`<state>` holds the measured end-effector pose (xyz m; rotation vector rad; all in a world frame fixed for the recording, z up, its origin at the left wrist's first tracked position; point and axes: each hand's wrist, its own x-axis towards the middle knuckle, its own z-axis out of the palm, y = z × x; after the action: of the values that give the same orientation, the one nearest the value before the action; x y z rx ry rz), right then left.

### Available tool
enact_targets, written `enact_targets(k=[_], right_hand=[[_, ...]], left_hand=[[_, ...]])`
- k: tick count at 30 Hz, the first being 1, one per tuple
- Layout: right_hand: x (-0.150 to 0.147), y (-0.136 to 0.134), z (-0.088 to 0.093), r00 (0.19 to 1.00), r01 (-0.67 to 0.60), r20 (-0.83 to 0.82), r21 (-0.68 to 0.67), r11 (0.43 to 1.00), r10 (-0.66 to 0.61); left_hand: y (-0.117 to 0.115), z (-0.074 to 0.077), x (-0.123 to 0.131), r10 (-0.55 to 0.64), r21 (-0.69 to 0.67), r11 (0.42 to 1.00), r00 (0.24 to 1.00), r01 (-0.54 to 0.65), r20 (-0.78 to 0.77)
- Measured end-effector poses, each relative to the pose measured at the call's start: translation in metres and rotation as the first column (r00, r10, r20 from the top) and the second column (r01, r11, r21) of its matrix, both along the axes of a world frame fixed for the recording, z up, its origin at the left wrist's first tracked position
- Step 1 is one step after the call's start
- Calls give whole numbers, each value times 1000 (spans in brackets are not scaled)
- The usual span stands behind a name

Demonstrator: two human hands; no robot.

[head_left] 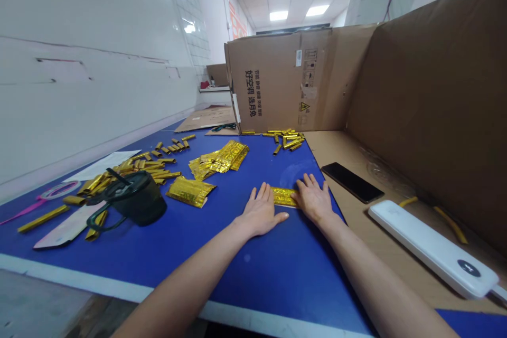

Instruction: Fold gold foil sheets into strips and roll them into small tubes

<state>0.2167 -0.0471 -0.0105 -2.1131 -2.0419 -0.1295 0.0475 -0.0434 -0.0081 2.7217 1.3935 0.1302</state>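
Note:
A flat strip of shiny gold foil point(283, 196) lies on the blue tabletop between my two hands. My left hand point(259, 211) rests flat over the strip's left end, fingers stretched out and thumb spread to the right. Over the right end lies my right hand point(313, 198), palm down with its fingers extended. The parts of the strip beneath both hands are hidden. To the left sits a flat gold foil packet point(190, 191), and behind it a loose pile of gold foil sheets point(227, 157).
Many folded gold foil pieces point(148, 169) lie left, around a dark mug point(137, 198) with a handle. Pink scissors point(39, 200) are farther left. More gold pieces point(291, 140) sit before a cardboard box point(285, 84). At right are a black phone point(352, 182) and a long white device point(431, 248).

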Motion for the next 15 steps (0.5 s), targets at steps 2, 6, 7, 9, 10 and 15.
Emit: enact_targets(k=[2,6,7,9,10,15], right_hand=[[-1,0,0,999,-30,-17,-21,999,30],[-1,0,-1,994,-76,-88,-55,996,71],[-3,-1,-1,992,-85,-99,-48,995,80],[-8,-3,0,985,-118,-126,-18,993,115],[-13,-5,0,977,-155,-151,1,988,153],[-35,-17,2,817,-465,-354,63,883,455]], left_hand=[[-3,0,2,-80,-16,997,996,81,37],[-5,0,4,-214,-122,967,974,222,77],[-5,0,4,-217,-137,965,973,226,75],[-6,-1,5,-199,-145,967,977,208,70],[-6,-1,5,-179,-145,972,982,187,66],[-11,2,10,-82,-162,983,997,83,12]])
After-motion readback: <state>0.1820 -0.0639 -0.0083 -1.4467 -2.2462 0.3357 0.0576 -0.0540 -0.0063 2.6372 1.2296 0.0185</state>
